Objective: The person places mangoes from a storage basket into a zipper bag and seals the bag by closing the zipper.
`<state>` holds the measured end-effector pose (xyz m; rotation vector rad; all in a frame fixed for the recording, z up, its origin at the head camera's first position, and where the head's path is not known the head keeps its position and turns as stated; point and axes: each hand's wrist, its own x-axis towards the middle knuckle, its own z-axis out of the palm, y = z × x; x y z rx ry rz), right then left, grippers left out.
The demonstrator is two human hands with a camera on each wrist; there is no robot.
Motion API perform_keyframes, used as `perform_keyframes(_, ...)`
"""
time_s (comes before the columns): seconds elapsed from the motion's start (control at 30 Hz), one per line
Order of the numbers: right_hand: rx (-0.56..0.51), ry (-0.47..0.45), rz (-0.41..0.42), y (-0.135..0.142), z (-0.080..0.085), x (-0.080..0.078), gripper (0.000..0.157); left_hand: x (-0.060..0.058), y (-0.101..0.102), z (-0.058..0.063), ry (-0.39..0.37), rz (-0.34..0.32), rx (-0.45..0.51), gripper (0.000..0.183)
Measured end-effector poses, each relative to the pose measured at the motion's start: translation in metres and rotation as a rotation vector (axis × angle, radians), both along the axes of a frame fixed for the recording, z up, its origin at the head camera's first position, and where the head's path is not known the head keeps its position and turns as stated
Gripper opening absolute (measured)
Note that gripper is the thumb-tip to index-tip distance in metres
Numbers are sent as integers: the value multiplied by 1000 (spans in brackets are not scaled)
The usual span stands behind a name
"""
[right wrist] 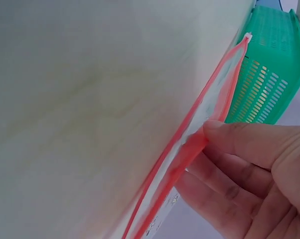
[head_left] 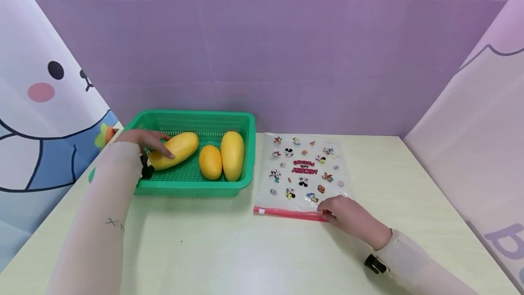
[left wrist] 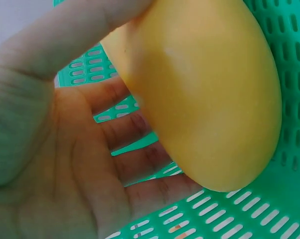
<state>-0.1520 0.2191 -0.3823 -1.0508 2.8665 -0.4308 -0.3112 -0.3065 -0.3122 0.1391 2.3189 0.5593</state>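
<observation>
At the far left, a white-and-blue panel [head_left: 41,53] is printed with a cartoon animal's eye, pink cheek and nose. In front of it, a pale sleeve [head_left: 96,226] marked with a small X is seen reaching forward to the left hand [head_left: 144,139].

By that hand a long yellow fruit [head_left: 180,149] is grasped, with the thumb laid along one side and the fingers set against the other. The fruit is held inside a green basket [head_left: 190,189] with slotted sides, slanted in its left half; whether it is lifted off the floor cannot be told. In the basket's right half, a smaller orange-yellow fruit [head_left: 210,163] and a tall yellow fruit [head_left: 232,156] are placed side by side.

Just right of the basket, a clear plastic bag [head_left: 303,181] is laid flat on the pale table [head_left: 196,245]. It is printed with cartoon figures and upside-down red lettering. Its near edge is formed by a red strip [head_left: 282,213], with a white slider [head_left: 261,211] at the left end. Near the strip's right end, one lip is pinched between thumb and fingers by the right hand [head_left: 354,217]; in the right wrist view, the two red edges are seen parted.
</observation>
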Motion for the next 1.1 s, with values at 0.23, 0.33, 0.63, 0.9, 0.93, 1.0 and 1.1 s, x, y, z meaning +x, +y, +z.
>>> perform_keyframes(0.23, 14, 54, -13, -1, 1, 0, 22, -1, -1, -1, 3, -8, 2, 102)
perform_keyframes(0.33, 27, 71, -29, -2, 0, 0, 21, -1, 0, 0, 6, -16, 0, 102)
perform_keyframes(0.63, 52, 132, -103, -6, 0, 3, 17, -2, 1, 0, -7, -13, 7, 100)
perform_keyframes(0.9, 70, 221, -118, -9, -1, 6, 17, -3, 2, -1, -12, -20, 3, 100)
perform_keyframes(0.93, 70, 233, -120, -9, 0, 6, 17, -2, 2, -1, -10, -23, 1, 100)
perform_keyframes(1.0, 73, 259, -129, -10, 1, 7, 16, -1, 3, 0, -4, -24, -3, 100)
perform_keyframes(1.1, 76, 293, -136, -11, 1, 9, 14, -1, 2, 1, 5, -24, -8, 100)
